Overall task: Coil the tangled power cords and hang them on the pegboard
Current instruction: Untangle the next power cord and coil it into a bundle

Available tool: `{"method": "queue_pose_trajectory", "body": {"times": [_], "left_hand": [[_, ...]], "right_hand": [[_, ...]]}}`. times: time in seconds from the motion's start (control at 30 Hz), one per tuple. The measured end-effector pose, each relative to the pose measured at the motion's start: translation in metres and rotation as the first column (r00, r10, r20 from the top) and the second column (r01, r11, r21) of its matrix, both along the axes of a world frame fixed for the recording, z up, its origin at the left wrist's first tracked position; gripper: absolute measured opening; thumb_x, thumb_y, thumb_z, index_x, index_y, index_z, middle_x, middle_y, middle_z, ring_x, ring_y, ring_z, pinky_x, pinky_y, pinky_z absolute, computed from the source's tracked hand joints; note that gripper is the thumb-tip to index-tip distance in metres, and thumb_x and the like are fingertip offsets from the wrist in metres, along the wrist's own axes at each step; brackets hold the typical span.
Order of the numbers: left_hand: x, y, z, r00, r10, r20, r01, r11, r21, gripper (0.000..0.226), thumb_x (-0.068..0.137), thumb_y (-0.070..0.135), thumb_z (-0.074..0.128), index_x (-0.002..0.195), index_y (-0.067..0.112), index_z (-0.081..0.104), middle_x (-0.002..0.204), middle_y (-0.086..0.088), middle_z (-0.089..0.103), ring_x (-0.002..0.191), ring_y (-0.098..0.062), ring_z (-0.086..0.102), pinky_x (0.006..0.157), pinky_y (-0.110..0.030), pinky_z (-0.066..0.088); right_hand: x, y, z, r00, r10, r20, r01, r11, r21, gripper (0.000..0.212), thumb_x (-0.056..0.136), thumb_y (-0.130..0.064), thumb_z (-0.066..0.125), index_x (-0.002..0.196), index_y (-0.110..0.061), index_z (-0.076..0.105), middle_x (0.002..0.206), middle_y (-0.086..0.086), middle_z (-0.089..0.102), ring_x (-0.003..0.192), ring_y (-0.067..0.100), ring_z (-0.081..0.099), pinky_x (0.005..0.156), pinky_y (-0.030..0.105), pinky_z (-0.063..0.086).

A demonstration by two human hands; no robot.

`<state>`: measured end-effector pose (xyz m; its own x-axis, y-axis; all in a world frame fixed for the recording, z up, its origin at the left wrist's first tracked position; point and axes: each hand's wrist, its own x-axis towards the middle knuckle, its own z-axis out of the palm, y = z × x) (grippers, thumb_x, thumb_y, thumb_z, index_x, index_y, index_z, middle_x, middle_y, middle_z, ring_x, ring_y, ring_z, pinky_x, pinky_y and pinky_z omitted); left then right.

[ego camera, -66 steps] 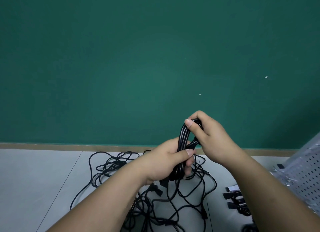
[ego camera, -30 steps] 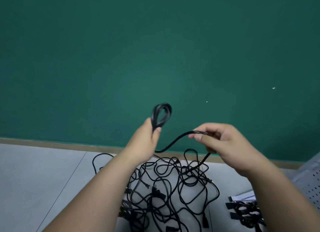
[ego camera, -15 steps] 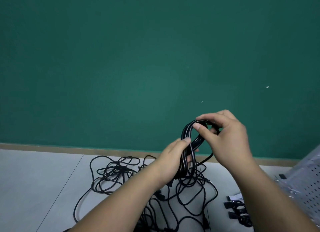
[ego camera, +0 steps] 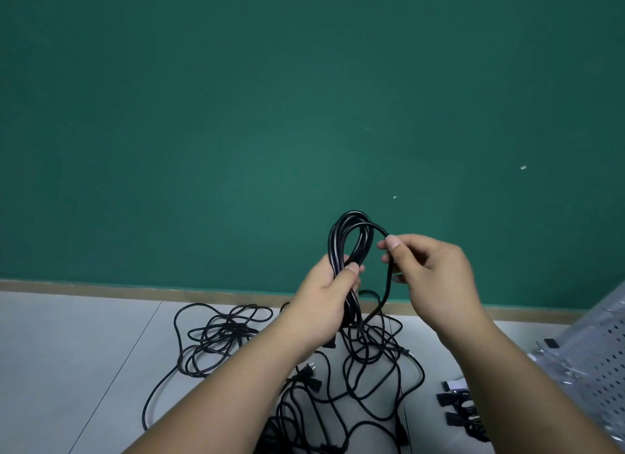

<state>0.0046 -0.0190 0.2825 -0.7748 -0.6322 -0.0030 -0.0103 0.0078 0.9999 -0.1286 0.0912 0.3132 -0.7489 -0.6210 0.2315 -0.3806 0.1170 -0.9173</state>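
Head view: a half-made coil [ego camera: 348,237] of black cord is held upright in front of the green wall [ego camera: 304,98]. It is gripped round its lower part by the left hand [ego camera: 324,298], fingers and thumb curled about the gathered loops, so that the turns are kept together and cannot spring apart. The right hand [ego camera: 429,274] is closed in a pinch on the free strand [ego camera: 387,291] just beside the coil, where the strand arches over from the top of the loops. From the pinch the strand drops to the tangled pile [ego camera: 372,369] on the floor [ego camera: 67,352] below. Held so, the strand can be guided round, and the step in hand is judged to be one more loop laid against those already gathered.

Open room is found above and to both sides of the hands, with only the wall behind. Below, movement is less free: the strand is fed from the pile, so a snag or a dragged plug [ego camera: 309,369] is to be expected if it is pulled quickly. A smaller tangle [ego camera: 223,331] lies to the left. The pegboard [ego camera: 595,362] is cut off by the right edge of the frame, low down; whether it lies flat or leans cannot be told. Bundled cords [ego camera: 463,416] are laid near it. Nothing is hung on the part that shows, so much of the task is judged to remain.
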Motion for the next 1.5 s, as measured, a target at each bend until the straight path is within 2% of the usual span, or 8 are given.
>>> {"method": "queue_pose_trajectory", "body": {"times": [0.1,0.27,0.43,0.6,0.83,1.07,1.33,1.5], "left_hand": [[0.002,0.0,0.001,0.997,-0.043,0.064,0.051,0.991,-0.122,0.012,0.11,0.029,0.052,0.112,0.036,0.061,0.084,0.026,0.064,0.088,-0.006,0.061,0.087,-0.031,0.048],[0.004,0.001,0.0,0.991,-0.115,0.074,0.119,0.991,-0.061,0.014,0.113,0.02,0.049,0.121,0.018,0.06,0.108,-0.001,0.076,0.103,-0.015,0.075,0.097,-0.037,0.056],[0.008,0.006,0.002,0.962,-0.269,0.04,0.262,0.956,0.135,0.012,0.113,0.015,0.049,0.122,0.008,0.053,0.096,-0.003,0.073,0.078,-0.021,0.074,0.076,-0.035,0.062],[0.012,0.005,0.004,0.948,-0.318,0.021,0.315,0.945,0.091,0.027,0.108,0.014,0.057,0.123,-0.006,0.047,0.084,0.005,0.071,0.067,-0.013,0.059,0.059,-0.023,0.048],[0.006,0.01,0.0,0.936,-0.331,-0.118,0.348,0.921,0.174,0.055,0.105,0.014,0.051,0.156,0.029,0.038,0.083,-0.002,0.052,0.067,-0.012,0.051,0.065,-0.025,0.045],[0.003,0.015,0.005,0.939,-0.278,-0.2,0.323,0.914,0.246,0.016,0.107,0.014,0.051,0.123,0.014,0.053,0.08,-0.002,0.046,0.067,-0.017,0.046,0.067,-0.035,0.04],[0.004,-0.007,0.014,0.951,0.074,-0.301,0.048,0.925,0.376,0.011,0.11,0.011,0.05,0.119,0.007,0.056,0.079,-0.001,0.053,0.068,-0.015,0.052,0.066,-0.031,0.048],[0.012,-0.036,0.019,0.886,0.288,-0.364,-0.119,0.899,0.421,0.006,0.111,0.009,0.047,0.115,0.008,0.052,0.077,-0.001,0.052,0.065,-0.015,0.048,0.064,-0.031,0.045]], "right_hand": [[0.006,-0.003,0.005,0.988,0.008,0.157,0.008,0.995,-0.101,0.02,0.103,-0.028,0.069,0.09,-0.022,0.083,0.078,0.001,0.076,0.065,0.013,0.069,0.082,0.05,0.065],[0.01,-0.009,0.001,0.978,-0.043,0.203,0.073,0.987,-0.143,0.013,0.098,-0.028,0.076,0.089,-0.02,0.078,0.066,0.003,0.072,0.062,0.023,0.074,0.078,0.055,0.065],[0.004,-0.011,-0.003,0.985,-0.084,0.154,0.102,0.988,-0.115,0.015,0.092,-0.032,0.083,0.085,-0.022,0.074,0.071,0.001,0.075,0.066,0.018,0.074,0.076,0.053,0.064],[-0.005,-0.009,-0.009,0.987,-0.047,0.157,0.064,0.993,-0.102,0.008,0.092,-0.032,0.082,0.092,-0.029,0.075,0.08,-0.004,0.072,0.065,0.015,0.059,0.066,0.043,0.053],[0.002,-0.009,-0.005,0.879,0.215,0.425,-0.169,0.975,-0.143,0.031,0.114,-0.025,0.047,0.116,-0.02,0.077,0.103,0.006,0.08,0.087,0.02,0.075,0.069,0.03,0.059],[0.002,-0.01,-0.006,0.773,0.355,0.526,-0.186,0.919,-0.346,0.03,0.112,-0.026,0.049,0.129,-0.014,0.071,0.107,0.005,0.077,0.095,0.017,0.074,0.073,0.029,0.056],[0.015,-0.015,-0.033,0.687,0.353,0.635,-0.412,0.909,-0.06,0.051,0.109,-0.054,0.044,0.125,-0.016,0.074,0.114,0.005,0.08,0.106,0.018,0.075,0.108,0.041,0.053],[0.017,-0.009,-0.046,0.73,0.48,0.487,-0.65,0.708,0.276,0.057,0.107,-0.064,0.039,0.117,-0.02,0.074,0.101,0.01,0.081,0.098,0.018,0.075,0.104,0.037,0.049]]}}
